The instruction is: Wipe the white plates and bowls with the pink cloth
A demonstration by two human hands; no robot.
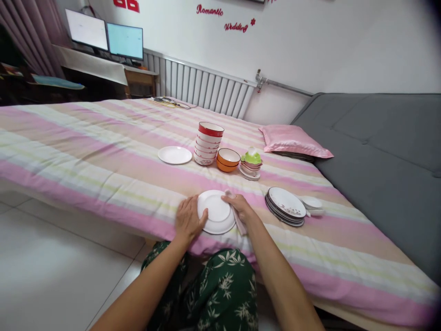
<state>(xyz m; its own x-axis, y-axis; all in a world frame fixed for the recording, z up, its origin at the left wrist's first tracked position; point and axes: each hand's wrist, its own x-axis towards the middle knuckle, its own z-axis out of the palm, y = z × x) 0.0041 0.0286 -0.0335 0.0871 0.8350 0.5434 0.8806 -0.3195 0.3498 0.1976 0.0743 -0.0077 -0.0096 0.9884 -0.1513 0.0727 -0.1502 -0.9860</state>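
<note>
A white round plate (215, 214) lies on the striped bed cover near the bed's front edge. My left hand (187, 219) holds its left rim, the thumb over the top and the fingers along the outer side. At the right rim, my right hand (240, 206) pinches a pale pink cloth (240, 222) against the plate. Part of the cloth hangs down past the rim, and part is hidden under the fingers. Right of my hands stands a stack of plates (286, 202), the top one with a floral pattern.
Behind the plate stand a white oval plate (175, 155), a tall stack of bowls (208, 145), orange bowls (228, 161) and small dishes topped by a green one (252, 158). White small dishes (313, 204) lie right. A pink pillow (294, 140) rests near the grey headboard (375, 138).
</note>
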